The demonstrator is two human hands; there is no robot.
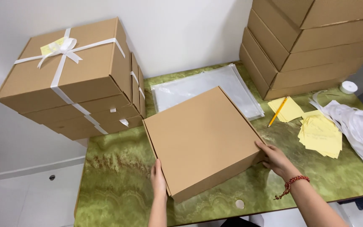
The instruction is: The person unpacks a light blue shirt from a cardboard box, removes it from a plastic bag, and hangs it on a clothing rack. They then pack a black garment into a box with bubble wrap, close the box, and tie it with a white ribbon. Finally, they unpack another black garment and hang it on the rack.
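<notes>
Both hands clamp the plain cardboard box: left hand at near-left edge, right hand at right corner. Box is shut, no ribbon on it; ribbon strips and yellow notes lie right, the ribbon-tied boxes far left.

The right-hand stack of plain boxes is cut off by the top and right edges, so its height cannot be told; the loose white ribbon runs off the right edge. The closed box hides the left hand's fingers, part of the clear plastic sleeves and the counter beneath it; the writing on the yellow notes is too small to make out.
</notes>
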